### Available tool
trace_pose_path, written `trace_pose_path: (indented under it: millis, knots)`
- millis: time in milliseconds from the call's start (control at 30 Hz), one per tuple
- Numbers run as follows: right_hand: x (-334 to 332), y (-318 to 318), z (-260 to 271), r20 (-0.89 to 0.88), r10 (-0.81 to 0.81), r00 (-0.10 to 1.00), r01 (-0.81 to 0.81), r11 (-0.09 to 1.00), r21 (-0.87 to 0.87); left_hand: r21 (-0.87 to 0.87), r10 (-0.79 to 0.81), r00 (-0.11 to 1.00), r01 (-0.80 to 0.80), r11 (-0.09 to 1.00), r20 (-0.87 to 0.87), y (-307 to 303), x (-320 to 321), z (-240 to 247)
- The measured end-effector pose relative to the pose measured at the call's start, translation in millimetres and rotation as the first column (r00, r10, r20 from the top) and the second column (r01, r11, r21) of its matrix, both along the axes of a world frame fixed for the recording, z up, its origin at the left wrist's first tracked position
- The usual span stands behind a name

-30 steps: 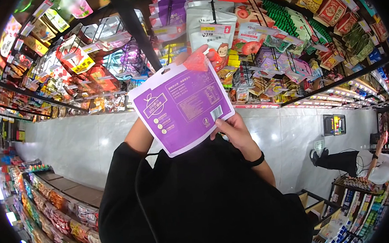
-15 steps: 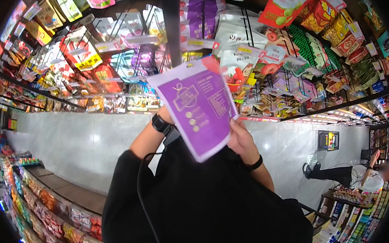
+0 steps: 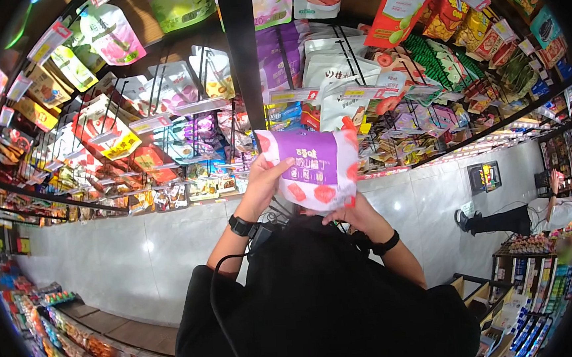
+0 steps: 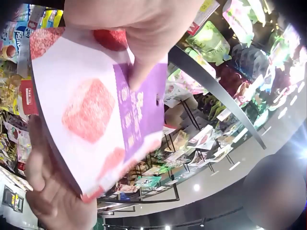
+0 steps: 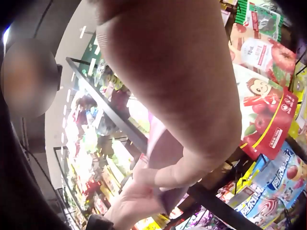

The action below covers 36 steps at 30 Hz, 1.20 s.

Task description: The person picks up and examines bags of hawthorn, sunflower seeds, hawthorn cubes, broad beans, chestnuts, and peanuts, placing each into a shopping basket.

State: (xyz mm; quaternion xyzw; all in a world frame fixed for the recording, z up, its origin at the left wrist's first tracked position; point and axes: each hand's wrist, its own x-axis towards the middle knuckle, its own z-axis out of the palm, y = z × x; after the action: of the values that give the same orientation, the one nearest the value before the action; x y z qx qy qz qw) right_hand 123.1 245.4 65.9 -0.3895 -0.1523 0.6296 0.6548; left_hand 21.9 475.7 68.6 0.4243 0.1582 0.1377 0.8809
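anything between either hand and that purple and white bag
Nothing visible is in the way. The left hand holds the purple and white bag directly, its thumb on the front. The right hand is at the lower edge, partly hidden by the bag, with no other item showing between them.

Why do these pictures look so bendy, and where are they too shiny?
Head view: probably a very wide lens, giving curved shelves and black corners, with glare on the floor; left wrist view: packets on the right bleach white; right wrist view: the right hand looks dim against glaring brightness.
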Motion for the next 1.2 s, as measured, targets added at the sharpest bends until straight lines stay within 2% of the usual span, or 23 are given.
trace_pose_path:
  millis: [67,100,200,233,333,433,533,600,700,800,867,933,967,1067,1100,1167,1200]
  knots:
    - [7,1,-5,-0.082,-0.202,0.976,0.194,0.976,-0.095,-0.006,0.103,0.993,-0.103,0.995,-0.052,2,3,-4]
    - [4,3,8,-0.096,-0.286,0.953,0.280,0.958,-0.066,0.022,0.180,0.982,-0.179,0.984,-0.059,-1,7,-5]
    - [12,15,-18,0.147,-0.468,0.871,0.489,0.853,-0.183,0.064,0.168,0.967,-0.158,0.985,-0.194,5,14,-40]
    - [10,21,-17,0.316,-0.463,0.828,0.533,0.825,-0.187,0.084,0.166,0.960,-0.150,0.985,-0.224,5,16,-44]
    - [17,29,-27,0.597,-0.458,0.659,0.604,0.795,-0.056,0.123,0.163,0.974,-0.144,0.982,-0.156,2,23,-41]
    - [18,29,-28,0.461,-0.619,0.635,0.678,0.734,0.052,0.145,0.063,0.989,-0.043,0.989,-0.136,3,29,-36]
    - [15,21,-29,0.344,-0.641,0.686,0.703,0.705,-0.088,0.194,0.008,0.989,0.022,0.981,-0.148,2,33,-31]
    - [9,23,-29,0.325,-0.678,0.659,0.735,0.673,-0.086,0.248,-0.012,0.983,0.057,0.967,-0.181,7,38,-37]
    - [-2,27,-34,0.332,-0.726,0.603,0.781,0.622,-0.059,0.493,-0.115,0.888,0.350,0.796,-0.444,35,46,-56]
    - [-8,38,-39,0.339,-0.776,0.532,0.823,0.568,0.007,0.559,-0.347,0.779,0.619,0.552,-0.522,87,15,-48]
    - [-12,51,-49,0.355,-0.802,0.481,0.839,0.538,0.078,0.267,-0.448,0.614,0.736,0.622,-0.649,127,-3,-71]
    - [-8,69,-63,0.390,-0.815,0.428,0.838,0.520,0.168,0.372,-0.320,0.696,0.648,0.665,-0.642,155,-14,-82]
    - [-4,77,-66,0.421,-0.795,0.437,0.783,0.566,0.258,0.488,-0.217,0.773,0.563,0.667,-0.596,166,-13,-90]
    - [7,108,-78,0.482,-0.710,0.513,0.757,0.639,0.137,0.481,-0.107,0.936,0.268,0.835,-0.336,180,12,-96]
    - [12,119,-83,0.440,-0.711,0.548,0.729,0.664,0.167,0.445,-0.123,0.973,0.200,0.873,-0.197,172,20,-86]
    - [24,138,-94,0.358,-0.701,0.617,0.668,0.707,0.232,0.376,-0.162,0.973,0.214,0.901,-0.166,174,38,-87]
    - [32,144,-100,0.329,-0.684,0.652,0.659,0.725,0.202,0.339,-0.179,0.972,0.221,0.915,-0.150,177,44,-93]
